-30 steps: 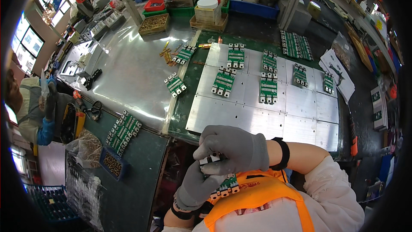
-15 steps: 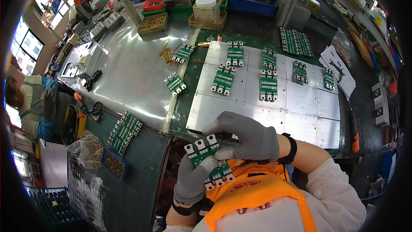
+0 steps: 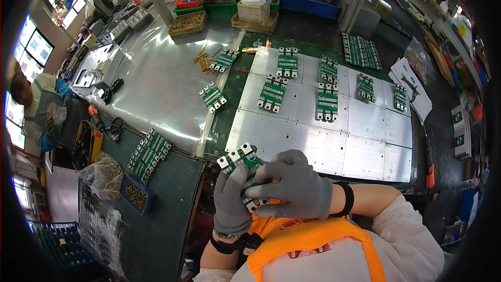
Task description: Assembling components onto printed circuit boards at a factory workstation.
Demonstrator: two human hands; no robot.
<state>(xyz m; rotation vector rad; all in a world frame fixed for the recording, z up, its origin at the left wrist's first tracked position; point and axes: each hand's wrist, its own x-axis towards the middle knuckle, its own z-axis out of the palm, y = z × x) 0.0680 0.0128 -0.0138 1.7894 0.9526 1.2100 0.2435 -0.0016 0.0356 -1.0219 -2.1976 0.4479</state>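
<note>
Close to my body I hold a green circuit board [image 3: 252,164] with square white-topped parts along its two ends. Gloved in grey, my left hand [image 3: 232,201] grips its left side, thumb over the face. My right hand [image 3: 292,185], also in a grey glove, bends its fingers onto the board's right side and covers much of it. What its fingertips touch is hidden. Just beyond lies a grid of bare metal plates [image 3: 308,146]. Similar boards rest on it, among them one board [image 3: 272,94] at its left and another board [image 3: 327,102] in its middle.
More boards [image 3: 150,155] lie on the left bench by a blue box of small brass parts [image 3: 136,196]. Stacked boards [image 3: 361,51] sit at the far right beside white papers [image 3: 412,86]. Bins and a white-lidded tub [image 3: 254,6] line the back. Another person [image 3: 44,104] works at left.
The board in my hands has tilted and shifted slightly up and left. My right hand has come down from above its far end onto its right side.
</note>
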